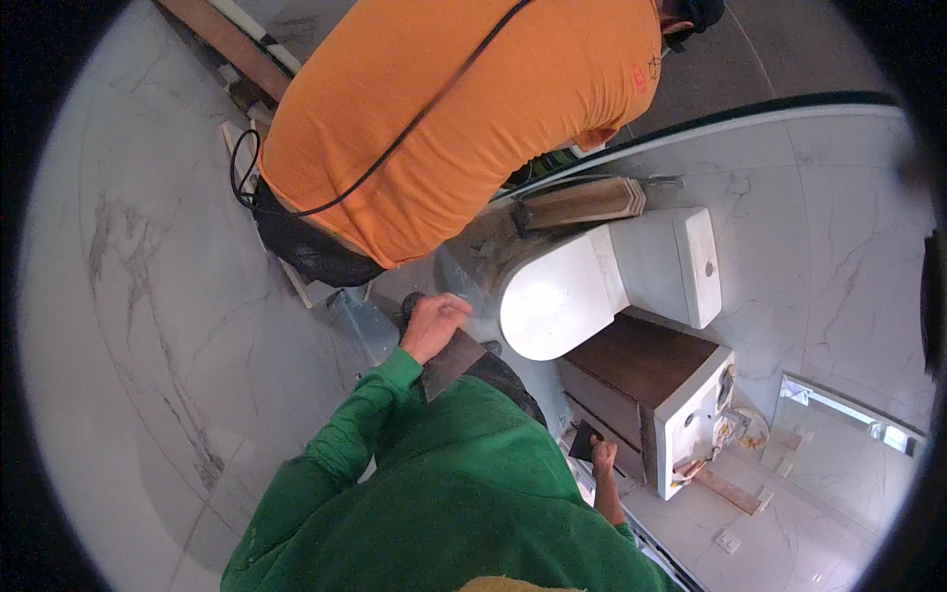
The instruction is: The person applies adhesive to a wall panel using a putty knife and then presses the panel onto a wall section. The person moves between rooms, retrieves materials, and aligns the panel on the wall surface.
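My left hand [432, 327] is in front of my body, its fingers closed at the upper edge of a thin, flat brown-grey sheet [452, 364]. The sheet hangs by my thigh; its exact kind is hard to make out. Lower on the right, my right hand [604, 455] is closed on a small dark flat piece [583, 441], held beside the vanity cabinet [604, 409]. What that piece is made of does not show.
A co-worker in an orange shirt [444, 128] bends over ahead, a black cable [390, 148] across their back. Right of me stand a white toilet [557, 296] and a white washbasin [673, 434] with tools on it. A mirror [838, 454] hangs beyond; marbled tiles [138, 296] cover the left side.
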Demonstrator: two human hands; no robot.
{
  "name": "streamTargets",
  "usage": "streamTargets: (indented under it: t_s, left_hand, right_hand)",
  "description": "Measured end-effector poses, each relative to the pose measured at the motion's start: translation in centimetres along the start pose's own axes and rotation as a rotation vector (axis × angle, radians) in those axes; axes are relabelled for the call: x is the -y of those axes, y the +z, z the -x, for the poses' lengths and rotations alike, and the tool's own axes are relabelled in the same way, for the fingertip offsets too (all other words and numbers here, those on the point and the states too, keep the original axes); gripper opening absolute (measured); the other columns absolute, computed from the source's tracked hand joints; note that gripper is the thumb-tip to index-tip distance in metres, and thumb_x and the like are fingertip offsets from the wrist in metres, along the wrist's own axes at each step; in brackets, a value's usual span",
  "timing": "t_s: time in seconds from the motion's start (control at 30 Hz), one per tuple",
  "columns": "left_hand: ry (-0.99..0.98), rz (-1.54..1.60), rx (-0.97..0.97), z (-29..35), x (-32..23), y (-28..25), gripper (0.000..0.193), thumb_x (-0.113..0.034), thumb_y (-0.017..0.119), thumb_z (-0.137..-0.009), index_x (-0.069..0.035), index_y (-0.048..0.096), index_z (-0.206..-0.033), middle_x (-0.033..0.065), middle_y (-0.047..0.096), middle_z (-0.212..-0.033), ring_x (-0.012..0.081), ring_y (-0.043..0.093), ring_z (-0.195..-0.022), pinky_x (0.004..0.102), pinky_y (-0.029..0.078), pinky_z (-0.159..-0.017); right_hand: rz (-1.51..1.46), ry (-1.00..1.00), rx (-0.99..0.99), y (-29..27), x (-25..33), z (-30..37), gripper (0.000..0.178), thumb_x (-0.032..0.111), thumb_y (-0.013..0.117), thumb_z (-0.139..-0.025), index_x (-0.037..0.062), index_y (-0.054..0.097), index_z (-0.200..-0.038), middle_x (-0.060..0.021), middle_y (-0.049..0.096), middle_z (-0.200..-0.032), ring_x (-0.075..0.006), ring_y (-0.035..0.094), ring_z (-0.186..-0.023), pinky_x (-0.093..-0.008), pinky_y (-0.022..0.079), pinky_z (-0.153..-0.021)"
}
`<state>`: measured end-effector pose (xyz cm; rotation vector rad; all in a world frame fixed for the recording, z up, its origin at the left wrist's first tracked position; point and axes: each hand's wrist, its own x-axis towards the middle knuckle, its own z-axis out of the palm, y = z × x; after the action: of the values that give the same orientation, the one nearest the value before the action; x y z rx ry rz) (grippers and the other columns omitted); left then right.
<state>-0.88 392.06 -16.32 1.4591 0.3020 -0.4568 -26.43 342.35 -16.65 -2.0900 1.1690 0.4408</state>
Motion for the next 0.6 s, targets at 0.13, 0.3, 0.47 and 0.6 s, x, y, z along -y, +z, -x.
streamTargets:
  t_s: [0.13,0.3,0.47,0.6]
  left_hand:
    - [-0.038,-0.015,-0.003,0.5,-1.2,-0.7,0.02,-0.008,0.059,-0.081,0.0,0.07,-0.095,0.0077,0.069,-0.081,0.0149,0.063,-0.073,0.0271,0.049,-0.071]
    - [0.107,-0.087,-0.062,-0.3,-1.5,-0.8,0.022,-0.004,0.056,-0.079,0.0,0.069,-0.096,0.0057,0.063,-0.07,0.0117,0.058,-0.066,0.0266,0.046,-0.064]
    - [0.093,-0.218,-0.01,-1.4,-3.8,-0.5,0.026,-0.011,0.06,-0.079,0.001,0.067,-0.101,0.0109,0.064,-0.073,0.0181,0.061,-0.069,0.0308,0.048,-0.067]
    - [0.17,-0.299,-0.014,-2.7,-3.6,0.4,0.033,-0.009,0.059,-0.078,0.0,0.066,-0.109,0.0067,0.062,-0.069,0.0143,0.056,-0.063,0.0296,0.046,-0.063]
  right_hand:
    - [0.049,0.024,0.009,1.0,3.2,0.8,0.029,0.014,0.065,-0.083,-0.0051,0.068,-0.105,-0.0018,0.062,-0.079,-0.0122,0.051,-0.07,-0.0282,0.043,-0.065]
    - [0.08,-0.065,-0.063,2.3,2.2,1.2,0.032,0.021,0.069,-0.085,-0.0067,0.066,-0.101,-0.0108,0.063,-0.085,-0.021,0.053,-0.079,-0.0338,0.046,-0.075]
    - [0.094,-0.068,-0.021,1.7,1.2,1.4,0.031,0.018,0.065,-0.085,-0.0049,0.068,-0.105,-0.0074,0.065,-0.082,-0.0146,0.055,-0.078,-0.0306,0.045,-0.071]
    - [0.063,-0.125,-0.066,1.5,2.1,1.2,0.027,0.017,0.065,-0.084,-0.0041,0.069,-0.1,-0.0073,0.064,-0.079,-0.0144,0.053,-0.075,-0.0319,0.044,-0.069]
